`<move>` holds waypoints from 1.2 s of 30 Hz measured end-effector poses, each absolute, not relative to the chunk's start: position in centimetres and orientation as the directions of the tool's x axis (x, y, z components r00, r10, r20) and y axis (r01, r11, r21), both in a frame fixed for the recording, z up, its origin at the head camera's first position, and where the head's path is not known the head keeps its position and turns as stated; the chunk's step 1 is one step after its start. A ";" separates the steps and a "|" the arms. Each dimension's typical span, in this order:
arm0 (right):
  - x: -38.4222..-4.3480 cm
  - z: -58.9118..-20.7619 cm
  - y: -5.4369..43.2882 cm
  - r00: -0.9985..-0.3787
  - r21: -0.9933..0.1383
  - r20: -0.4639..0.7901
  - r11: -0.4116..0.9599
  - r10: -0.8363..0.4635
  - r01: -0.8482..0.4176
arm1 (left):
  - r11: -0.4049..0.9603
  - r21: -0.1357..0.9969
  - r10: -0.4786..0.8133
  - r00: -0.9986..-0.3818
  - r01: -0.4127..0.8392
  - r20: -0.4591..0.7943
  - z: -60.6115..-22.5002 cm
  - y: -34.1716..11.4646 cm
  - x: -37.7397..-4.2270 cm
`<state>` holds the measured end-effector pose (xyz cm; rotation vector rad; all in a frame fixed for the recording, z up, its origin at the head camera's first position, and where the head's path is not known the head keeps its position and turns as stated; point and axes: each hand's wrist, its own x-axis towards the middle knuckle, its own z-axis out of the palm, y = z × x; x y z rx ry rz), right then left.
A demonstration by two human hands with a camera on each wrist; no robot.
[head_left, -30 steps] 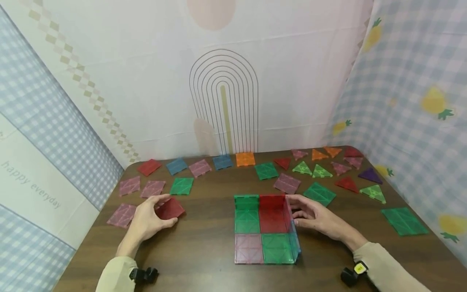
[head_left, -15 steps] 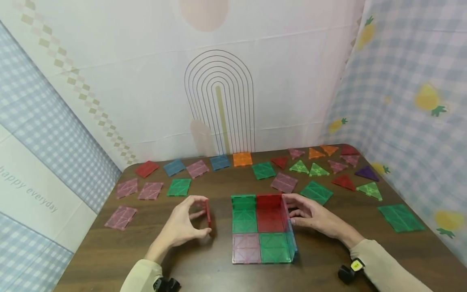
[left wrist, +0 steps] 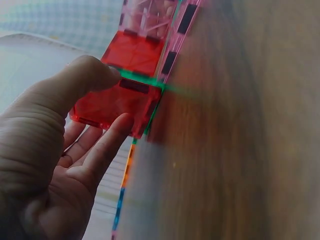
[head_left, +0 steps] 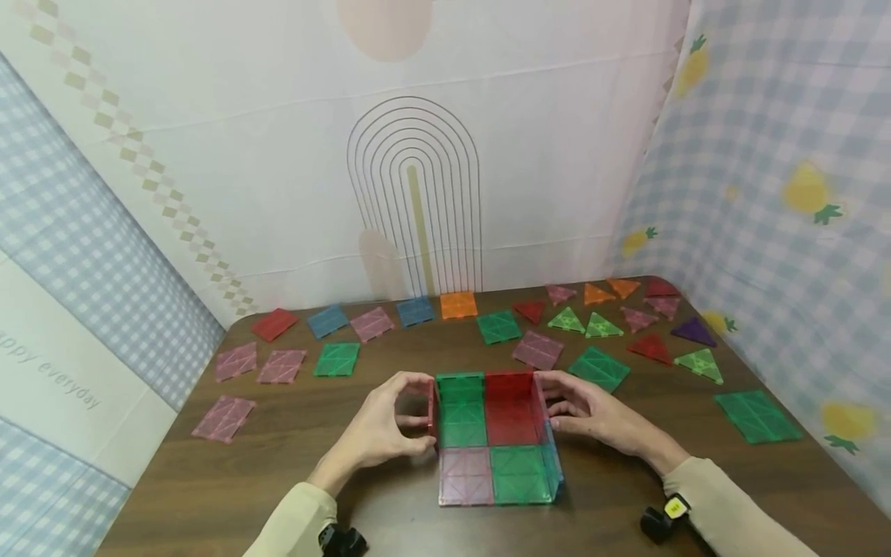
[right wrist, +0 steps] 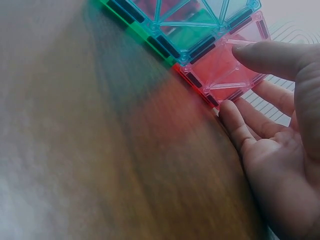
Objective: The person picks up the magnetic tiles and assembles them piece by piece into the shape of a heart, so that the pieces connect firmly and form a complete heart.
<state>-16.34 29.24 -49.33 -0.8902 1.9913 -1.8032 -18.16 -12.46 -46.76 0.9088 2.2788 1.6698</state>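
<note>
Magnetic tiles form a part-walled box on the table. Its floor has a green tile (head_left: 465, 425) and a red tile (head_left: 513, 425) behind a pink tile (head_left: 466, 475) and another green tile (head_left: 520, 473). Green and red tiles stand along the back; a pink wall tile (right wrist: 225, 72) and a blue wall tile (right wrist: 197, 20) stand on the right. My left hand (head_left: 379, 433) holds an upright red square tile (left wrist: 110, 106) by its edges, against the box's back left side. On the right, my right hand (head_left: 592, 411) holds the pink wall tile with thumb and fingers.
Loose square tiles lie to the left and back, among them a green tile (head_left: 337, 360) and an orange tile (head_left: 458, 305). Several triangles, including a purple triangle (head_left: 694, 331), lie at the back right. A large green tile (head_left: 759, 416) lies near the right edge. Patterned cloth surrounds the table (head_left: 230, 495).
My left hand has carried the red square tile rightward from the table's left side, turned it upright and brought it to the box's left side. The right hand has stayed at the pink wall tile.
</note>
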 end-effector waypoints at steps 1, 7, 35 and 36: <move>-16.3 -49.3 29.2 -0.759 -0.971 0.176 0.015 -0.627 -0.237 | 0.184 0.911 0.565 -0.798 0.369 0.209 -46.7 -12.4 -18.2; -16.3 -49.1 29.0 -0.765 -0.971 0.173 0.024 -0.620 -0.239 | 0.187 0.908 0.561 -0.799 0.376 0.215 -46.7 -12.2 -18.3; -16.2 -49.4 29.3 -0.766 -0.973 0.166 0.024 -0.621 -0.231 | 0.769 0.618 -0.004 -0.967 0.161 0.257 -48.3 -22.1 -25.6; -16.2 -49.4 29.3 -0.766 -0.972 0.168 0.023 -0.621 -0.232 | 0.773 0.616 -0.010 -0.968 0.151 0.250 -48.4 -22.1 -25.7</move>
